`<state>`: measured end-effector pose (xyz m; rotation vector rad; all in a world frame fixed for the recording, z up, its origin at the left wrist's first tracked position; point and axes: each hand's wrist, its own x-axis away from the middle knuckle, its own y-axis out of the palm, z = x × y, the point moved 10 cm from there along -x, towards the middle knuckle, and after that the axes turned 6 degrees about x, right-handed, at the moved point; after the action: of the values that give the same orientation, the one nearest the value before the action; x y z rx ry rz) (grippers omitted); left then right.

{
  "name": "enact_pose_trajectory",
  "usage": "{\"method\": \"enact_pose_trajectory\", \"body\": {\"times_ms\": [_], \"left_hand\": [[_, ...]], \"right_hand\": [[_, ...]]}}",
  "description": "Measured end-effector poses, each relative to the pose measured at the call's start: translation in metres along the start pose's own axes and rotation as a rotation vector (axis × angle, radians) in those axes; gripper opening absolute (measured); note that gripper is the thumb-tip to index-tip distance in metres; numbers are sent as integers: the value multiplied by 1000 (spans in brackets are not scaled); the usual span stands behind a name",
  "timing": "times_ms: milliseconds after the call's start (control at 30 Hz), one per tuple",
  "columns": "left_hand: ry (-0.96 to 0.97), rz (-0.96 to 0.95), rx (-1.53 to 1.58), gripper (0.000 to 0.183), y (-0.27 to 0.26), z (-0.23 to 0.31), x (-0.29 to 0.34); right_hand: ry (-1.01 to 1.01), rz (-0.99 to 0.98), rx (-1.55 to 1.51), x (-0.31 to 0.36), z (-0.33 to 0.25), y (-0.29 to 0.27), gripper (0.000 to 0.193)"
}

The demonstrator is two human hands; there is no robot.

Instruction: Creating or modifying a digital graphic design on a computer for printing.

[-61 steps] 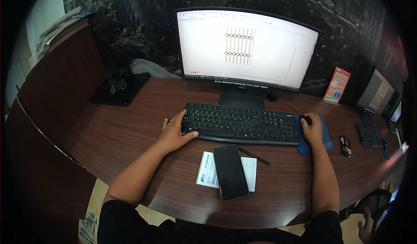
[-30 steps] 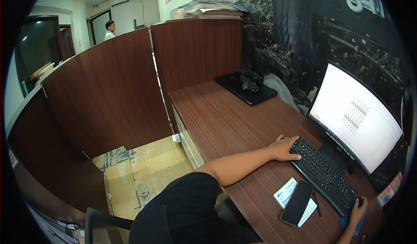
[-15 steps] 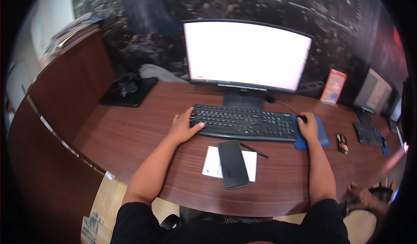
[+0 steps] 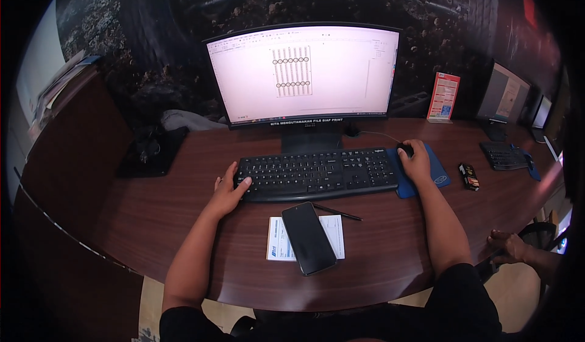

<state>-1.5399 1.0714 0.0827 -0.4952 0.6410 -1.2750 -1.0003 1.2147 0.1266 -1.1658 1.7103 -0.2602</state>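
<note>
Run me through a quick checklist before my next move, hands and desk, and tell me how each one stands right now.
1. Left hand at the keyboard: ok, at its left end, thumb over the edge.
2. Right hand on the mouse: ok, fingers over it.
3. Mouse button pressed or not: cannot tell, the hand hides most of the mouse.
4. Monitor lit: ok, a page layout shows.
5. Paper uncovered: not ok, the phone lies across it.
6. Co-worker's hand away from the mouse: ok, it is near the desk's right front edge.
</note>
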Motion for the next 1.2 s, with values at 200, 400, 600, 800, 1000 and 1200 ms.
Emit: {"method": "enact_pose_trajectory", "body": {"times_ms": [200, 400, 600, 800, 1000, 1200], "left_hand": [[54, -33, -120, 100, 3, 17, 7], [49, -87, -200, 118, 5, 21, 9], [40, -97, -207, 117, 7, 18, 9], [34, -105, -201, 116, 7, 20, 9], [58, -86, -219, 116, 6, 20, 10], [51, -104, -203, 115, 7, 21, 10]], "right_hand": [[5, -14, 41, 2, 6, 2, 23], [7, -10, 44, 1, 4, 3, 22], [13, -23, 38, 0, 4, 3, 23], [-12, -19, 51, 0, 3, 4, 24], [-4, -22, 48, 0, 3, 3, 25], [-2, -27, 46, 1, 3, 3, 25]]}}
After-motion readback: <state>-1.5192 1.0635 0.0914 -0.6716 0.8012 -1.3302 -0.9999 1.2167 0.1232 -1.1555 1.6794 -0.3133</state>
